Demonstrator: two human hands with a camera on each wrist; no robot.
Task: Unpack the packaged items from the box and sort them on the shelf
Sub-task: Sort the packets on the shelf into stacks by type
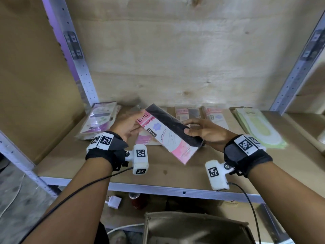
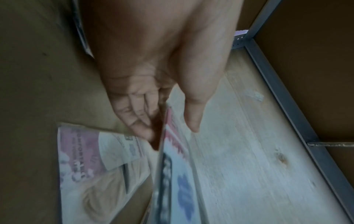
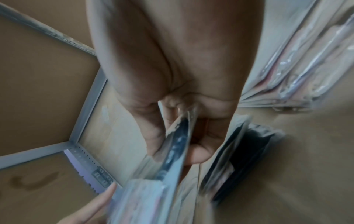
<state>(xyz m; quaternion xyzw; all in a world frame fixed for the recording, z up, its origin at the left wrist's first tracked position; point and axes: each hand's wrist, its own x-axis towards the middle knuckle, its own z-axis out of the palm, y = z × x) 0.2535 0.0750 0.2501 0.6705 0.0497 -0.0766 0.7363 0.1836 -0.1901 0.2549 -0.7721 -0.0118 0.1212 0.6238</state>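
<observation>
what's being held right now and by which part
A stocking packet: the right hand pinches its dark long edge mid-length, the left hand holds its top end between thumb and fingers.

Pack I hold: pink-and-white card, black stocking, lilac flower mark. Left stack: purple and white. Right stack: pale green. Shelf: brown board, grey frame. My wristbands: black, with black-and-white square-code tags.
</observation>
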